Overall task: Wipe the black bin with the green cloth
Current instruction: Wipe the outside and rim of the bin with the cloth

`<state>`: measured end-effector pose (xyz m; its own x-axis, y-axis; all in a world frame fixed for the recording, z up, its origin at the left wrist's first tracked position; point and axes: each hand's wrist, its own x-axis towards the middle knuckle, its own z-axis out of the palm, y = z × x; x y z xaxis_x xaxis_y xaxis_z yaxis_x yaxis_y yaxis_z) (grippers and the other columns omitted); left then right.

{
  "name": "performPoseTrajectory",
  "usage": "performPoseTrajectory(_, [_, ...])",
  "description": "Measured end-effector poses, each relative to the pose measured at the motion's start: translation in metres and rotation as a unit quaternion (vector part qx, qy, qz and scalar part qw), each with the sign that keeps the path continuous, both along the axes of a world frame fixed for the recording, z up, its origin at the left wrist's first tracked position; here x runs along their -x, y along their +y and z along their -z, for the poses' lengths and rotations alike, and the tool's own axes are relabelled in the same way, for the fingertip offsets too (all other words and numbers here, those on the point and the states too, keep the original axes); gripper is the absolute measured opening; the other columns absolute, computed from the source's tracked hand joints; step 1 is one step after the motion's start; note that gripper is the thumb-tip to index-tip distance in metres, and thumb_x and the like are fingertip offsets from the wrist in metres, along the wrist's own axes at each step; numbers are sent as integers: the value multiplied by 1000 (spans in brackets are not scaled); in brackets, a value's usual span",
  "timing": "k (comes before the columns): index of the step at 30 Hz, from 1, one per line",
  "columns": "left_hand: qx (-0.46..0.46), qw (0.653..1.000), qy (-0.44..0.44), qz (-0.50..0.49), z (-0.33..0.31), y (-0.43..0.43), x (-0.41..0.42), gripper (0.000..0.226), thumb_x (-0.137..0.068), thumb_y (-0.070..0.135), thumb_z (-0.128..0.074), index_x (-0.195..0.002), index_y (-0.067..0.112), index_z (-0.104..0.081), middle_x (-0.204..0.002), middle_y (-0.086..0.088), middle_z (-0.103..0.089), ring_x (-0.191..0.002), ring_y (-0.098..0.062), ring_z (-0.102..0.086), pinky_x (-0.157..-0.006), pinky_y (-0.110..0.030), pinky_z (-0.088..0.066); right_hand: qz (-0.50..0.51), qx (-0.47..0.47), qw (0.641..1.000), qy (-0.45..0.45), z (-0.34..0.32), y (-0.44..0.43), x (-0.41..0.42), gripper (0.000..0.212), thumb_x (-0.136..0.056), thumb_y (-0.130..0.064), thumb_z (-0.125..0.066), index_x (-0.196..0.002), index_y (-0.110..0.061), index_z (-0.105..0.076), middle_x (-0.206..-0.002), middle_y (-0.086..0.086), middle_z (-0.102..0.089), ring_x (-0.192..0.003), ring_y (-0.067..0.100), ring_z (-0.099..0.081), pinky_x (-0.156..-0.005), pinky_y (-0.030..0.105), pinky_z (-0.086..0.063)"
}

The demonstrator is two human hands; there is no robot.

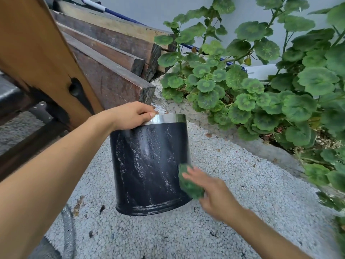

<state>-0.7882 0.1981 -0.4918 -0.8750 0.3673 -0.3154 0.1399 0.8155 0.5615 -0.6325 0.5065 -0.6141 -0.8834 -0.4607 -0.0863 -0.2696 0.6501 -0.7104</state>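
The black bin (147,165) stands slightly tilted on the pebbled ground, with a shiny metal rim at its top and soapy streaks and droplets down its side. My left hand (130,115) grips that rim at the bin's upper left. My right hand (211,191), blurred by motion, presses the green cloth (188,182) against the bin's lower right side. The bin's far side and inside are hidden.
Wooden beams and planks (104,58) lean at the left and behind the bin. A geranium plant (261,86) in a concrete-edged bed fills the right. A grey hose (70,232) lies on the pebbled ground (233,165) at the lower left.
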Motion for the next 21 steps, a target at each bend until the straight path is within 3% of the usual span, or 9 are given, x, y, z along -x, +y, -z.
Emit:
performPoseTrajectory(3, [-14, 1000, -4, -5, 1, 1, 0, 38, -110, 31, -46, -75, 16, -44, -74, -5, -41, -66, -16, -42, -75, -54, -56, -45, -31, 997, -60, 22, 22, -38, 81, -87, 5, -66, -145, -47, -43, -160, -22, -30, -148, -9, -25, -123, 22, -27])
performPoseTrajectory(5, [-12, 1000, 9, -2, 2, 6, 0, 37, -110, 29, -46, -75, 15, -44, -70, -1, -41, -60, -9, -41, -69, -45, -50, -42, -24, 994, -94, 17, 26, -40, 81, -87, 4, -66, -143, -50, -45, -156, -17, -44, -133, -20, -42, -113, 16, -41])
performPoseTrajectory(7, [-6, 1000, 25, 4, 3, 10, 0, 37, -110, 26, -46, -75, 15, -44, -66, 4, -41, -52, -2, -37, -66, -34, -39, 3, -6, 994, -108, -3, 22, -27, 76, -90, -2, -68, -129, -66, -52, -133, -23, -66, -91, -12, -68, -79, 22, -62])
performPoseTrajectory(9, [-7, 1000, 29, 4, 3, 9, 0, 37, -110, 25, -46, -75, 14, -44, -65, 5, -41, -50, -2, -36, -65, -33, -35, 45, 28, 994, -94, -29, 11, -1, 73, -93, -6, -67, -115, -75, -54, -108, -34, -72, -56, -1, -64, -45, 22, -54])
performPoseTrajectory(10, [-8, 1000, 27, 4, 3, 8, -1, 37, -110, 25, -46, -75, 14, -44, -65, 6, -42, -51, -2, -37, -64, -32, -35, 62, 54, 994, -69, -43, 3, 17, 72, -94, -7, -66, -113, -75, -55, -103, -36, -72, -51, -3, -61, -41, 17, -47])
performPoseTrajectory(12, [-1, 1000, 26, 3, 3, 7, -3, 37, -110, 27, -46, -76, 13, -46, -65, 6, -43, -53, -3, -37, -63, -30, -36, 92, 85, 992, 23, -73, -19, 57, 59, -95, -13, -67, -123, -64, -59, -106, -24, -76, -65, -5, -66, -52, 17, -52])
performPoseTrajectory(14, [7, 1000, 27, 3, 1, 8, -6, 37, -110, 27, -46, -79, 7, -47, -68, 3, -44, -60, -10, -38, -64, -30, -37, 111, 82, 983, 124, -96, -43, 92, 53, -93, -14, -72, -138, -40, -61, -126, -10, -73, -101, 3, -69, -84, 23, -56])
performPoseTrajectory(17, [-2, 1000, 28, 3, 0, 7, -9, 37, -110, 25, -46, -81, 2, -46, -70, -3, -43, -65, -16, -38, -65, -33, -35, 92, 22, 983, 156, -105, -70, 118, 67, -88, 2, -71, -147, -23, -54, -154, 0, -52, -141, 14, -47, -114, 25, -38])
performPoseTrajectory(21, [3, 999, 35, -5, 2, 8, -11, 37, -109, 26, -47, -82, 2, -49, -72, -5, -48, -67, -17, -41, -66, -32, -36, 19, -44, 993, 111, -81, -70, 78, 82, -85, 13, -63, -151, -32, -47, -162, -13, -32, -154, 14, -23, -116, 43, -44])
